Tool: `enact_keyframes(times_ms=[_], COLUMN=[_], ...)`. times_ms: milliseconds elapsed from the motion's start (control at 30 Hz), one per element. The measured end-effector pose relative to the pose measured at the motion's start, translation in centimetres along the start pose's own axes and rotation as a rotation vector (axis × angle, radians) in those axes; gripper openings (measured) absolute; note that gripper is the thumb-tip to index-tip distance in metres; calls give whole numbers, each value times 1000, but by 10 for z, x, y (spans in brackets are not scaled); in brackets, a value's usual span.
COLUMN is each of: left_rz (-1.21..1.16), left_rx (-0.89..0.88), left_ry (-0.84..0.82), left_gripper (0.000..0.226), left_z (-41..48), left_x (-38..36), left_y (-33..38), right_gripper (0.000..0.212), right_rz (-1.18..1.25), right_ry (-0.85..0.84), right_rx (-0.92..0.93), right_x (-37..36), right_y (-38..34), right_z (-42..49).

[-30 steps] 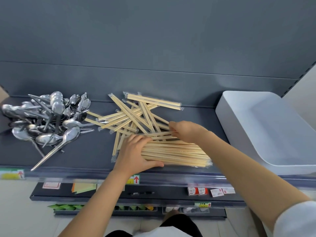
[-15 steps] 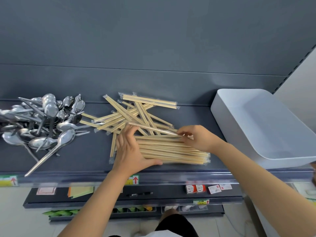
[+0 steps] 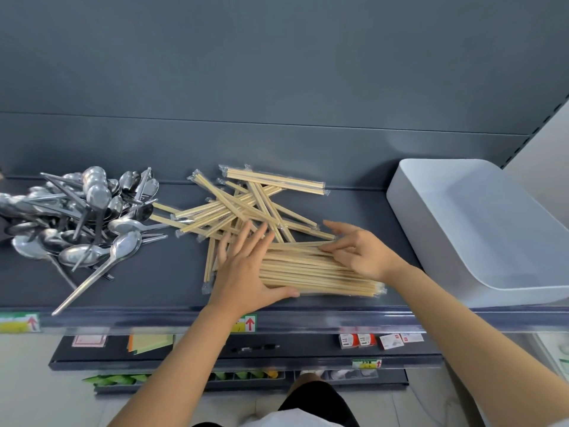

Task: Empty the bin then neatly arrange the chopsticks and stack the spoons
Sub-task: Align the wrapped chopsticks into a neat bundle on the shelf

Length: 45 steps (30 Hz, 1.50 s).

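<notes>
Left hand (image 3: 246, 274) lay flat, fingers spread, on the left end of the neat row of pale wooden chopsticks in clear sleeves (image 3: 323, 274) near the front of the dark grey shelf (image 3: 138, 288). Right hand (image 3: 360, 254), fingers straight, touched the row's right part. Just behind sat the crisscrossed loose wrapped chopsticks (image 3: 243, 204). The heap of shiny metal spoons (image 3: 86, 217) was off left, the white plastic bin (image 3: 480, 229) on the right.

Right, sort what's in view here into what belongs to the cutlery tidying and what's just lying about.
Job: neat chopstick bundle, touched by left hand and right hand; loose wrapped chopsticks; metal spoon pile; empty white bin.

Lying about: shelf-edge arrow label; small red-and-white boxes; yellow paper pad; black pen.
</notes>
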State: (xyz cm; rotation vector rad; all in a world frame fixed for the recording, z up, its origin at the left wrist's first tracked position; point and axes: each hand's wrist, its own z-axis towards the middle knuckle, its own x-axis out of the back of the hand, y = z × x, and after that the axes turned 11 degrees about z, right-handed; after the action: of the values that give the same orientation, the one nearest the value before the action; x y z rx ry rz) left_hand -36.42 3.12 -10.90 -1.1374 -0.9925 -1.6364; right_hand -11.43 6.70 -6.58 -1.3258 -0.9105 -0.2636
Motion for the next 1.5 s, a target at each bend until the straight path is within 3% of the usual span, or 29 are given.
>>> enact_keyframes(times_ms=[133,233,333,567,767,967,1100,1200,1267,1367,1500], left_rz=[-80,-90,-73,-55,-20,-42,-77,-72,-77,-119,-152], left_rx=[-42,-41,-55,-65,-74,-89,-75,-65,-50,-25,-9], left_ry=[35,55,69,75,96,59,49,57,18,-72,-93], left_gripper=[93,92,92,87,88,90,89,89,92,97,97], left_z=[1,0,0,0,2,2,2,1,1,3,6], left_x=[1,-2,-4,-6,-4,-7,-8,-9,-7,-7,-9], left_y=[0,0,0,0,1,1,0,1,1,-2,-4], right_gripper=[28,29,29,56,57,82,75,69,56,40,43], right_rz=[-48,-225,-148,-137,-275,-379,-322,-121,-116,-212,-384], right_ry=[155,16,-62,-85,-63,-54,90,176,207,163,38], right_rx=[-79,-131,-182,-185,49,237,306,184,128,34,-43], right_x=[-5,-6,-6,-20,-36,-39,-40,-31,-22,-12,-9], right_y=[-4,-7,-9,-23,-26,-14,-28,-47,-50,-44,-36], right_z=[20,32,39,38,19,16,22,47,74,116,156])
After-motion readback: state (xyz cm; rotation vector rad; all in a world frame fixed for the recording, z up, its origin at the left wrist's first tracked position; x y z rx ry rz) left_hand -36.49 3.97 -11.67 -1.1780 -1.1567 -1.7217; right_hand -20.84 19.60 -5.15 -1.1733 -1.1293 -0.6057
